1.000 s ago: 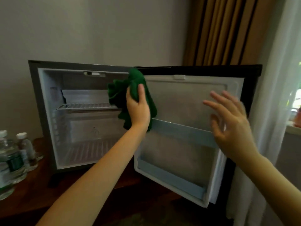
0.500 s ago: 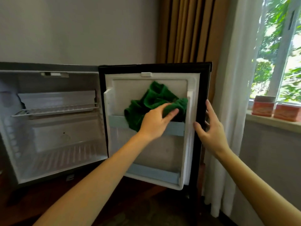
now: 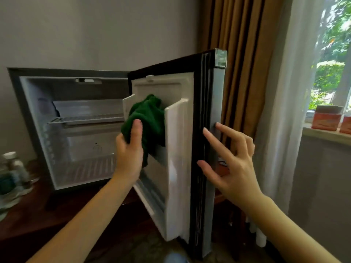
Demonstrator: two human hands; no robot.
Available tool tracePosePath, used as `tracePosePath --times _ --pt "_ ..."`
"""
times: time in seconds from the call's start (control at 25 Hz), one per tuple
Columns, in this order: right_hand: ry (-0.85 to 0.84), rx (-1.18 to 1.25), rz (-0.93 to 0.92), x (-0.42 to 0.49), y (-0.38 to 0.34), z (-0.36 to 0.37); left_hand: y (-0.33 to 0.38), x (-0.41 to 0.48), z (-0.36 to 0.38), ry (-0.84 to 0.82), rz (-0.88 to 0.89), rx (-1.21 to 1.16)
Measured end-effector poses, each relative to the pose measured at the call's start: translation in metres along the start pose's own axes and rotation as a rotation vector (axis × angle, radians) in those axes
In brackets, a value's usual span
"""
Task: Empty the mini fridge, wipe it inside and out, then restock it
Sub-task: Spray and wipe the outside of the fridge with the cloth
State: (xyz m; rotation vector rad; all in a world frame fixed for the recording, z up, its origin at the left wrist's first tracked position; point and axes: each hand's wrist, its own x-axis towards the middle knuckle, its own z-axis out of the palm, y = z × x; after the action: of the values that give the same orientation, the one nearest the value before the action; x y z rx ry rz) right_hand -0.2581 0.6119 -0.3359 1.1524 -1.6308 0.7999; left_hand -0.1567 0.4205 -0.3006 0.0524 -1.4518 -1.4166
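Note:
The mini fridge (image 3: 28, 114) stands open on a dark wooden surface, its white inside bare except for a wire shelf (image 3: 85, 119). Its door (image 3: 178, 149) is swung out toward me, edge-on. My left hand (image 3: 129, 152) is shut on a green cloth (image 3: 148, 118) and presses it against the door's inner lining, above the door shelf. My right hand (image 3: 231, 160) is at the door's outer edge with fingers spread; the fingertips touch the grey edge strip.
Water bottles (image 3: 13, 171) stand on the wooden surface (image 3: 38, 209) left of the fridge. Brown curtains (image 3: 243, 54) and a white sheer curtain (image 3: 284, 111) hang right behind the door. Red boxes (image 3: 326, 118) sit on the windowsill at the right.
The door has swung further toward me and is now seen nearly edge-on. My left hand with the cloth has moved across the inner lining. My right hand stayed at the door's edge.

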Motion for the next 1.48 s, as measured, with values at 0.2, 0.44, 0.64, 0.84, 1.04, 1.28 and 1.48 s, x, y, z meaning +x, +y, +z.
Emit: tracePosePath --times 0.2,0.44,0.64,0.84,1.04,1.28,1.48 --pt "-0.003 0.032 -0.319 0.024 -0.077 0.031 0.042 -0.006 -0.093 0.316 -0.199 -0.175" --pt "-0.086 -0.106 -0.604 0.075 -0.155 0.089 0.061 -0.023 -0.211 0.725 -0.234 -0.228" --pt "-0.116 -0.201 -0.725 0.114 -0.211 0.157 0.068 -0.063 -0.268 0.948 -0.289 -0.241" --pt "-0.174 -0.371 -0.789 0.149 -0.258 0.235 0.038 -0.074 -0.296 0.92 -0.675 -0.419" --pt "-0.332 -0.447 -0.826 0.182 -0.28 0.299 -0.004 -0.058 -0.292 0.786 -0.796 -0.526" --pt "-0.408 -0.457 -0.785 0.202 -0.28 0.352 -0.036 -0.022 -0.287 0.615 -0.875 -0.502" --pt "-0.442 -0.431 -0.787 0.214 -0.276 0.377 -0.06 -0.002 -0.279 0.506 -1.027 -0.401"
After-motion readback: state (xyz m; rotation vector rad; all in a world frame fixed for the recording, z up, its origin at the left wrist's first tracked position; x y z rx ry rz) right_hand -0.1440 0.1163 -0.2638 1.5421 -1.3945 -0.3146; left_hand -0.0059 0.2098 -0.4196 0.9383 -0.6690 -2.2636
